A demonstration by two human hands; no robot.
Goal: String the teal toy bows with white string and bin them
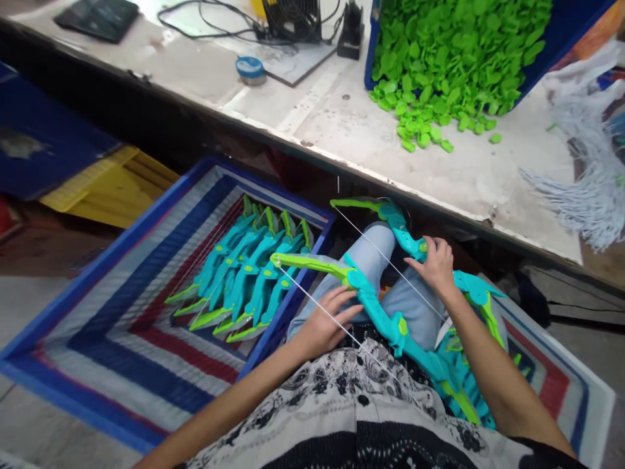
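Your left hand (325,322) lies over your lap with the fingers stretched out and slightly fanned, their tips resting on the grip of the nearer toy bow (375,312), whose white string (312,303) crosses under those fingers. That bow runs from its green tip just past your fingertips down across your thighs. Your right hand (436,264) closes its fingers around the middle of a second bow (400,228), which lies just beyond the first, its string taut below your palm. To your left, a blue-rimmed crate (112,247) holds a row of finished bows (244,273). Beyond your knees the workbench (342,117) carries a heap of green plastic pieces (439,65) spilling from a blue bin (371,45).
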